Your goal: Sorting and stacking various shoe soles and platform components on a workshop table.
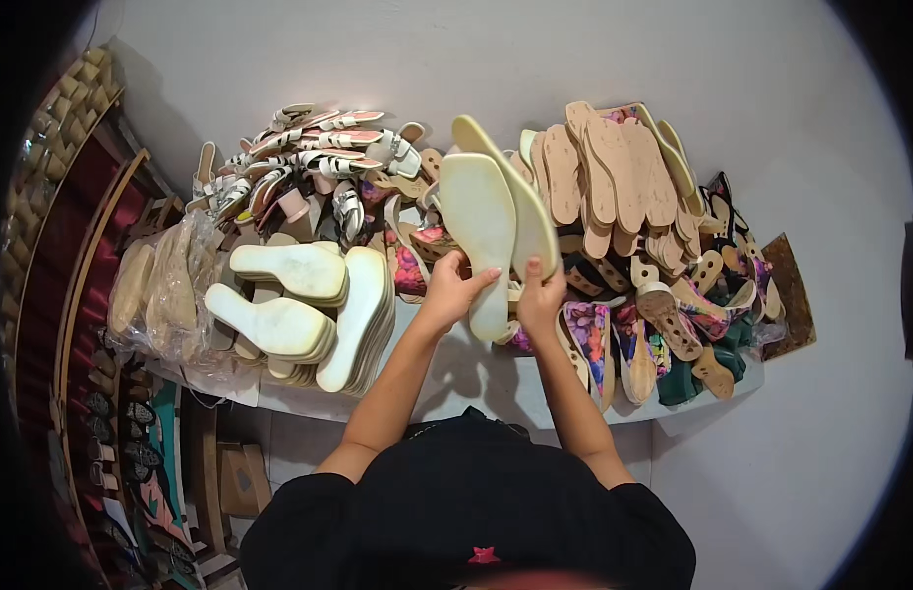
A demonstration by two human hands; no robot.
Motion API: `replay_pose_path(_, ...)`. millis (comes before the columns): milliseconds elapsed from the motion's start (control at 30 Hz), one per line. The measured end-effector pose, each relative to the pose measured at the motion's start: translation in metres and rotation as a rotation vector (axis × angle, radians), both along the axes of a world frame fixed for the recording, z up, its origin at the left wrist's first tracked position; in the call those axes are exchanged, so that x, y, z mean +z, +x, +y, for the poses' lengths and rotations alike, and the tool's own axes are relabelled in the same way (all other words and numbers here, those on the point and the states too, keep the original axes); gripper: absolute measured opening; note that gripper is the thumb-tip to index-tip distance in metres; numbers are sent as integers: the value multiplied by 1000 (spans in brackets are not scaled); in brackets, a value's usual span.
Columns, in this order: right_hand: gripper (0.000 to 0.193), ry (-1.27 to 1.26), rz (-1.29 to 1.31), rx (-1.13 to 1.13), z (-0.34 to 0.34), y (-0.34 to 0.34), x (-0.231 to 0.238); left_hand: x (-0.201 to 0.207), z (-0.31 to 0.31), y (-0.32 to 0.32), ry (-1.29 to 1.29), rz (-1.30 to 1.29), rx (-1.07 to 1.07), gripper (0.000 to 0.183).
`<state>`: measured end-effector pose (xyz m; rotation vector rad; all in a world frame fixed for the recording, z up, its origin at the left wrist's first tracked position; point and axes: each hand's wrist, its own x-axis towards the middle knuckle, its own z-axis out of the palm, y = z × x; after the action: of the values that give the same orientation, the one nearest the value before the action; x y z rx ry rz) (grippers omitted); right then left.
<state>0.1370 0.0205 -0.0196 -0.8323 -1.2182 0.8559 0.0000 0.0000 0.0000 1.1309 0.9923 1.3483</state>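
My left hand [454, 288] grips the heel end of a pale cream shoe sole [479, 228], held flat toward me above the table. My right hand [540, 295] holds a second cream sole [510, 192], turned edge-on and leaning just behind the first. Both soles hover over the middle of the white table [456, 379]. Directly under my hands lie floral-printed insoles [586, 329].
Stacks of cream soles [309, 305] lie at the left, with bagged tan soles [156, 285] beyond them. White strappy sandals [309, 157] are heaped at the back left. Tan insoles [614, 177] pile up at the back right. Wedge heels and dark green pieces [692, 344] crowd the right end.
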Motion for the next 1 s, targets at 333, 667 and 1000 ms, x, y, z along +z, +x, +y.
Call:
replay_pose_path(333,30,46,263,-435,15,24,58,49,-48,-98,46,-26,68,32)
replay_pose_path(667,33,-10,315,-387,19,-27,59,62,-85,-225,170,237,287,34)
replay_pose_path(1000,43,-495,361,307,-23,-131,44,85,-124,-308,251,970,249,72)
